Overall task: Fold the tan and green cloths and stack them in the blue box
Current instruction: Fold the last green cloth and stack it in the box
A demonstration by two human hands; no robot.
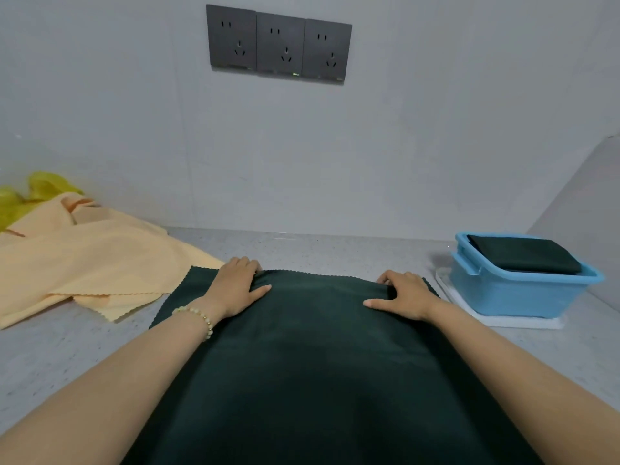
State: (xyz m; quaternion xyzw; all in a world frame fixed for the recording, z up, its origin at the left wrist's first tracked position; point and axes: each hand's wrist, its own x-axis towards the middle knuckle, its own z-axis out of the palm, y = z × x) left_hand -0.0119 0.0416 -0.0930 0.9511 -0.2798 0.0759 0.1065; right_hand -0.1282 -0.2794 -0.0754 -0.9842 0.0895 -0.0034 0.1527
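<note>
Our left hand point(235, 286) and right hand point(404, 295) each pinch the far edge of the green cloth point(315, 347), thumbs on top, fingers curled over it. It lies on the table point(50, 357) under our arms. Left of the left hand sprawls the tan cloth point(87, 260). Right of the right hand stands the blue box point(510, 297), a folded dark cloth point(523, 255) inside.

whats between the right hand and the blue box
Head view: past the right hand, the green cloth's corner, then the white board under the blue box.
</note>
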